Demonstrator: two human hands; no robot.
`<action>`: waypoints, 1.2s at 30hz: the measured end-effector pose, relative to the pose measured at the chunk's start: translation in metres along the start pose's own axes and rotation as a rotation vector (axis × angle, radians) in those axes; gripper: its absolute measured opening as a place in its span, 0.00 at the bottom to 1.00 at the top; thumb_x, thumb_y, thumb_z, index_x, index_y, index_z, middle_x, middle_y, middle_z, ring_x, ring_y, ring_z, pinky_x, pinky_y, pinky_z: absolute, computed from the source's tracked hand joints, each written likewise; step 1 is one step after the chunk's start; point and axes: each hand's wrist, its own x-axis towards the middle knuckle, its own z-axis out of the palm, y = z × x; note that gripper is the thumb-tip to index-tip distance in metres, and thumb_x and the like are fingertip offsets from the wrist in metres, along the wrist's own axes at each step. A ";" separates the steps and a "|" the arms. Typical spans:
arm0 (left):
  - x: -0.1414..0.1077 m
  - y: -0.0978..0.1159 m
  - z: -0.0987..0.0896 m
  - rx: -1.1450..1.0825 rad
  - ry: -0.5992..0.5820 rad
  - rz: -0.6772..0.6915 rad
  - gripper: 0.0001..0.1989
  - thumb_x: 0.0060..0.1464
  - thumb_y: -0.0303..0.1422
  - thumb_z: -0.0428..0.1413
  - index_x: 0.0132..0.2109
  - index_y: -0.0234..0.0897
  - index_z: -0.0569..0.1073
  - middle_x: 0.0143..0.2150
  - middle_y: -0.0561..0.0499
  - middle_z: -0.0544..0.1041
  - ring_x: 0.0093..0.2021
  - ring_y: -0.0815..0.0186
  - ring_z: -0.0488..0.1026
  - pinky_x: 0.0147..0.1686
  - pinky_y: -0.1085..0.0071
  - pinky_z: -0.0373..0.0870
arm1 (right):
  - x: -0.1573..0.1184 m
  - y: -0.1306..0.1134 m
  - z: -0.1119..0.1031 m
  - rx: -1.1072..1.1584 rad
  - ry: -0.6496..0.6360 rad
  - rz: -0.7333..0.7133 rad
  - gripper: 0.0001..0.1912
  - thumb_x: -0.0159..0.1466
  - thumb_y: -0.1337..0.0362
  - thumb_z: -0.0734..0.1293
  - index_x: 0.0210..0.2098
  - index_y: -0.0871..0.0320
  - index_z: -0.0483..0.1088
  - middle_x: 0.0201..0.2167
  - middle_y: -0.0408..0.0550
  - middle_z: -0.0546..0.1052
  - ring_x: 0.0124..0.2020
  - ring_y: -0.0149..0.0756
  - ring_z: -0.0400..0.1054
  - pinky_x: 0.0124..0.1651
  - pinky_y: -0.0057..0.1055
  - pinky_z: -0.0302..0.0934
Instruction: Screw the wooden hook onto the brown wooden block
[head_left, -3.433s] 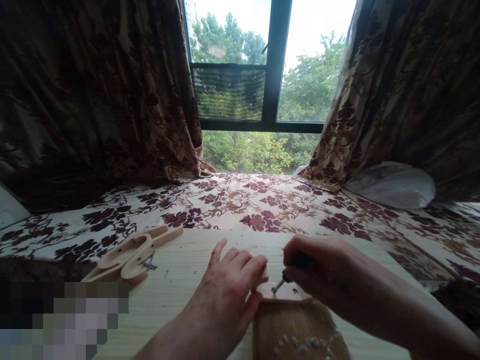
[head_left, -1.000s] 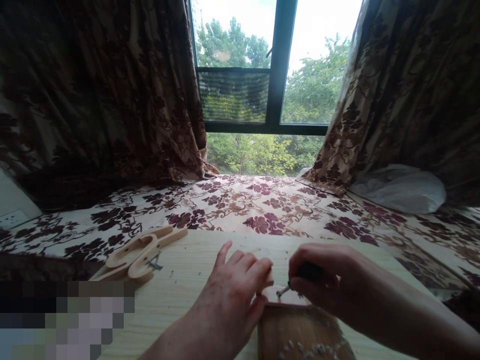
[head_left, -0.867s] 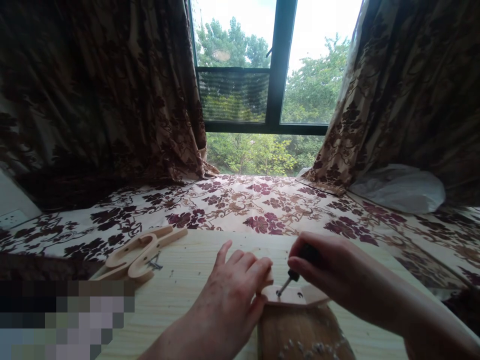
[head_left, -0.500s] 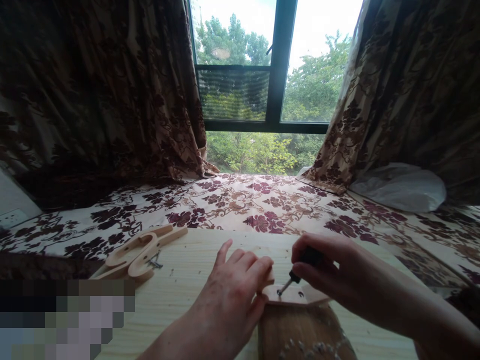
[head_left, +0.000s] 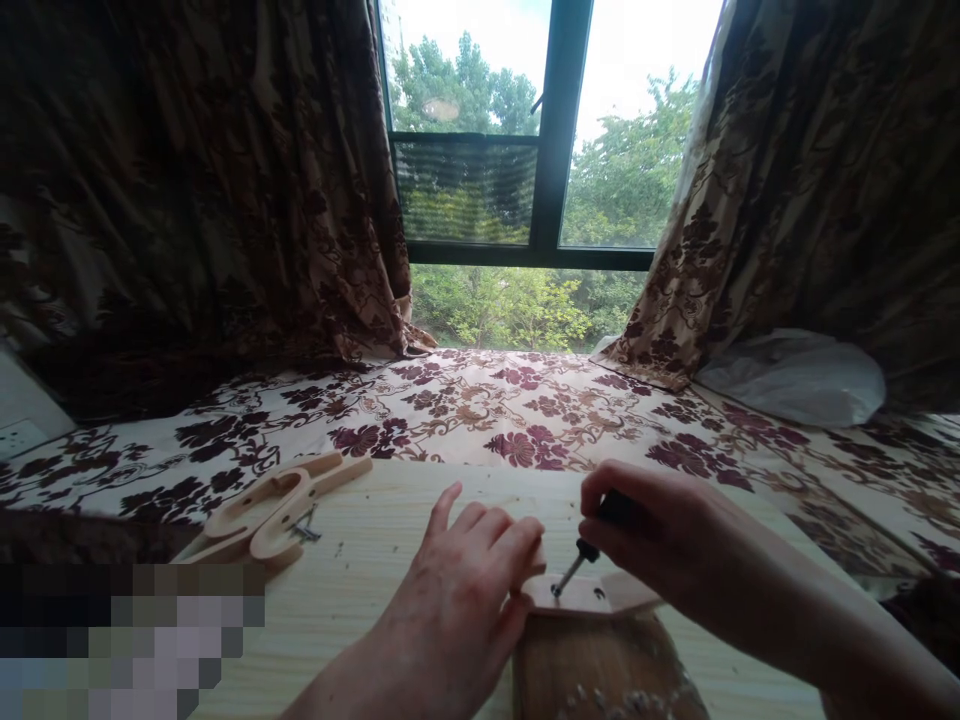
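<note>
My right hand (head_left: 637, 520) is wrapped around the dark handle of a screwdriver (head_left: 574, 570). The shaft slants down to the left, its tip at a hole in a pale wooden piece (head_left: 577, 594). A second hole shows to the right of the tip. Against the left end of this piece, my left hand (head_left: 476, 570) grips with thumb and curled fingers, the little finger lifted away. Part of the wood is hidden under that hand. The piece rests at the far end of a brown wooden block (head_left: 600, 660), on a light wooden board (head_left: 360, 620).
Curved wooden parts (head_left: 281, 520) lie at the board's left edge, with several screws (head_left: 306, 526) beside them. Small shavings or bits (head_left: 622, 697) are scattered on the block. Beyond are floral fabric (head_left: 517, 400), a plastic bag (head_left: 802, 378), curtains and a window.
Both hands stay nearly where they were, with the screwdriver tip still at the same hole. The whole view has shifted slightly; nothing was let go.
</note>
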 end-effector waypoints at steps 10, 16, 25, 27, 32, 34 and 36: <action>0.000 -0.006 0.008 0.019 0.030 0.019 0.16 0.50 0.22 0.50 0.44 0.44 0.62 0.43 0.55 0.72 0.47 0.63 0.67 0.61 0.45 0.45 | 0.005 0.004 0.001 -0.103 0.014 0.047 0.08 0.65 0.58 0.60 0.31 0.54 0.63 0.23 0.40 0.71 0.24 0.33 0.62 0.28 0.31 0.54; 0.001 -0.006 0.008 0.027 0.023 0.019 0.15 0.50 0.21 0.49 0.42 0.44 0.62 0.42 0.55 0.71 0.46 0.63 0.67 0.61 0.46 0.45 | -0.004 -0.003 -0.004 -0.059 -0.074 -0.007 0.02 0.64 0.64 0.61 0.33 0.52 0.63 0.26 0.38 0.72 0.26 0.31 0.63 0.28 0.28 0.56; 0.001 -0.006 0.007 0.018 0.027 0.031 0.16 0.49 0.20 0.49 0.43 0.44 0.61 0.42 0.56 0.72 0.45 0.63 0.67 0.60 0.46 0.44 | 0.004 0.003 -0.001 -0.056 0.013 0.038 0.08 0.66 0.58 0.60 0.31 0.54 0.63 0.24 0.39 0.70 0.25 0.31 0.61 0.28 0.30 0.54; 0.001 -0.007 0.008 0.028 0.029 0.029 0.17 0.49 0.21 0.49 0.44 0.44 0.61 0.42 0.56 0.72 0.45 0.63 0.67 0.60 0.45 0.44 | 0.000 0.000 -0.003 -0.028 -0.017 -0.003 0.06 0.65 0.60 0.60 0.33 0.53 0.65 0.24 0.38 0.69 0.24 0.30 0.60 0.27 0.27 0.54; 0.002 -0.007 0.009 0.028 0.035 0.025 0.16 0.50 0.22 0.50 0.44 0.45 0.61 0.42 0.56 0.72 0.46 0.63 0.67 0.60 0.46 0.44 | 0.003 -0.004 0.000 0.015 0.015 -0.037 0.08 0.65 0.62 0.61 0.29 0.54 0.63 0.23 0.38 0.68 0.25 0.30 0.60 0.28 0.27 0.54; 0.002 -0.007 0.008 0.015 0.041 0.023 0.16 0.51 0.22 0.50 0.44 0.45 0.62 0.42 0.56 0.72 0.46 0.63 0.68 0.60 0.47 0.44 | 0.006 -0.002 0.004 -0.020 0.066 -0.005 0.10 0.65 0.60 0.61 0.28 0.54 0.62 0.22 0.39 0.69 0.25 0.31 0.61 0.28 0.29 0.54; 0.002 -0.006 0.007 0.004 0.047 0.021 0.16 0.51 0.22 0.50 0.44 0.45 0.62 0.42 0.57 0.72 0.46 0.64 0.68 0.60 0.47 0.44 | 0.006 0.001 0.005 -0.044 0.081 0.015 0.11 0.66 0.58 0.60 0.28 0.54 0.63 0.22 0.40 0.69 0.24 0.32 0.61 0.28 0.30 0.54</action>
